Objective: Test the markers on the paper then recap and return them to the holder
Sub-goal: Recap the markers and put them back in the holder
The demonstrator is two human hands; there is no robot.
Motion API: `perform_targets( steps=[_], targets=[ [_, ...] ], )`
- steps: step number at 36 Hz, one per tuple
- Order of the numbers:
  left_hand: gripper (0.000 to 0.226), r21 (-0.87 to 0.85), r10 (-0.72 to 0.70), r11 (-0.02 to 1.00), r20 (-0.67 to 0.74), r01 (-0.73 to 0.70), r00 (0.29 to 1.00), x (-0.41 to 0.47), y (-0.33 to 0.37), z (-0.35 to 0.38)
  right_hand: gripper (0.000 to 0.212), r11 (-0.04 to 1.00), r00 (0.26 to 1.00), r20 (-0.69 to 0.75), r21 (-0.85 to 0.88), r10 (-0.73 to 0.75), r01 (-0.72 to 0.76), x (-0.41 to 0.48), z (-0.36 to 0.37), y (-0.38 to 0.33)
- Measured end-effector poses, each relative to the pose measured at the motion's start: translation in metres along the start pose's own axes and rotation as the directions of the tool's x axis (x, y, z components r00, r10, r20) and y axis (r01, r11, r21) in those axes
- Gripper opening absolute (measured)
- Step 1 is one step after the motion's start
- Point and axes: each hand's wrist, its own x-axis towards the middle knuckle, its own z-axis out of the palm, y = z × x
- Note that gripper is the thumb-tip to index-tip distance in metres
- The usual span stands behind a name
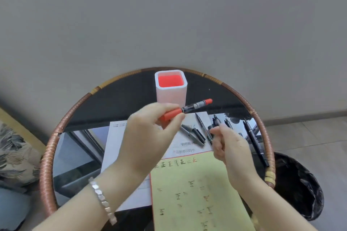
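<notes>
Head view: glass table (78, 157) by grey wall (169, 15); left hand (148, 137) pinches red marker (189, 109), right hand (231, 148) unclear.

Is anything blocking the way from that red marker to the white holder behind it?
Nothing visible does. The left hand holds the red marker raised just in front of the holder, whose top is open.
</notes>
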Motion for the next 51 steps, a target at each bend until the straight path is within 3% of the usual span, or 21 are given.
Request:
perform_targets(
  steps=[2,5,11,16,20,25,30,34,40,45,51],
  targets=[
    [0.015,0.147,0.148,0.981,-0.124,-0.129,0.981,0.021,-0.005,-0.008,0.04,0.996,0.998,-0.043,-0.075,-0.049,0.045,0.006,-0.013,-0.005],
    [0.011,0.231,0.189,0.963,-0.208,-0.14,0.96,0.058,-0.012,-0.01,0.033,0.972,0.99,-0.076,-0.212,-0.122,0.103,0.011,-0.031,-0.014],
    [0.01,0.096,-0.01,0.995,-0.128,0.022,0.992,0.098,-0.032,0.014,0.026,0.963,0.991,-0.063,-0.249,-0.122,0.103,0.013,-0.056,-0.024],
    [0.019,0.183,-0.229,0.958,0.029,0.221,0.973,0.102,-0.058,0.03,0.025,0.909,0.99,-0.033,-0.402,-0.137,0.112,0.009,-0.071,-0.021],
    [0.017,0.263,-0.266,0.933,0.046,0.245,0.963,0.099,-0.06,0.031,0.019,0.809,0.979,-0.021,-0.567,-0.204,0.156,0.008,-0.08,-0.021],
    [0.041,0.263,-0.182,0.949,0.012,0.173,0.983,0.074,-0.039,0.026,0.002,0.574,0.965,-0.039,-0.81,-0.259,0.122,0.021,-0.089,-0.022],
    [0.042,0.313,-0.036,0.949,0.223,-0.037,0.974,0.034,-0.009,0.036,0.03,0.358,0.989,-0.068,-0.934,-0.132,-0.017,0.038,-0.095,-0.018],
    [0.024,0.216,0.002,0.97,0.439,-0.108,0.898,0.016,0.008,0.049,0.037,0.269,0.999,-0.046,-0.962,-0.027,-0.037,0.045,-0.092,-0.011],
    [0.022,0.212,0.019,0.962,0.574,-0.171,0.819,0.011,0.02,0.085,0.03,0.3,0.996,-0.086,-0.951,-0.016,-0.077,0.049,-0.093,-0.001],
    [0.036,0.292,-0.01,0.929,0.635,-0.227,0.772,0.02,0.025,0.131,0.017,0.531,0.995,-0.101,-0.843,-0.011,-0.079,0.045,-0.104,-0.004],
    [0.054,0.454,-0.139,0.838,0.714,-0.303,0.686,0.023,0.025,0.177,0.017,0.63,0.991,-0.094,-0.777,-0.099,-0.011,0.028,-0.123,-0.013]
  ],
)
